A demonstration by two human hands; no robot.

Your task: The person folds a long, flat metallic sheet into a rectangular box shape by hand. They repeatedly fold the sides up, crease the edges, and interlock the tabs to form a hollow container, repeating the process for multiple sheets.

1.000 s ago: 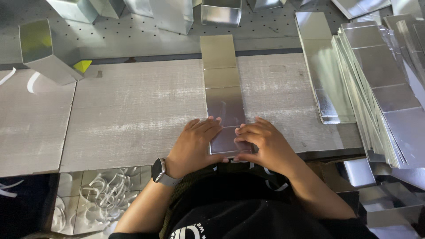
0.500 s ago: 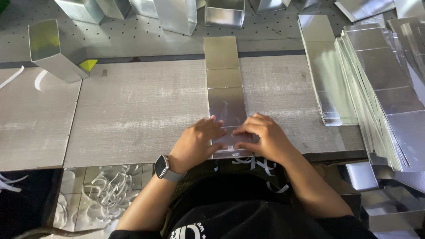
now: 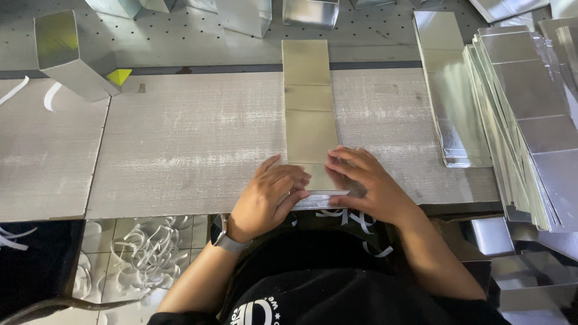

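A long shiny metallic card strip (image 3: 308, 102) with fold creases lies lengthwise on the grey work board (image 3: 180, 144), running away from me. My left hand (image 3: 271, 195) and my right hand (image 3: 364, 180) both press on its near end at the board's front edge, fingers pinching the near flap (image 3: 319, 198) between them. A watch sits on my left wrist.
Stacks of flat silver sheets (image 3: 524, 120) fill the right side, with one flat strip (image 3: 448, 90) beside them. Folded silver boxes (image 3: 66, 57) stand at the back left and along the far edge. White paper strips (image 3: 144, 256) lie in a bin below the board.
The hands have shifted slightly along the strip's near end, the fingers closing over the near flap. The strip stays in place on the board.
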